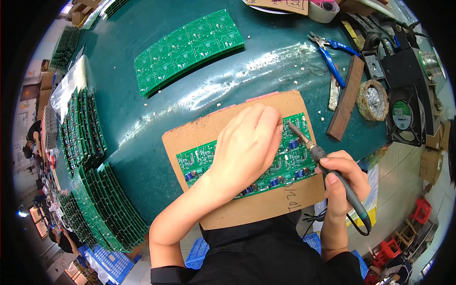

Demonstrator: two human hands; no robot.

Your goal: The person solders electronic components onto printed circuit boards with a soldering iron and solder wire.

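Note:
A green circuit board panel (200,155) with small parts and blue components lies on a brown cardboard sheet (190,127). My left hand (249,142) rests across the panel with its fingers curled down. Whatever those fingers hold, if anything, is hidden beneath the hand. In my right hand (344,178) is a soldering iron (319,154), gripped like a pen by its dark handle. Its tip points up and left to the panel's upper right part, close to my left fingertips. Whether the tip touches the board I cannot tell.
A stack of bare green boards (190,50) lies at the far side. Rows of populated boards (111,204) stand along the left. To the right are blue-handled cutters (330,61), a brown bar (346,97), a round dish (373,99) and a fan (406,114). Crumbs dot the green mat.

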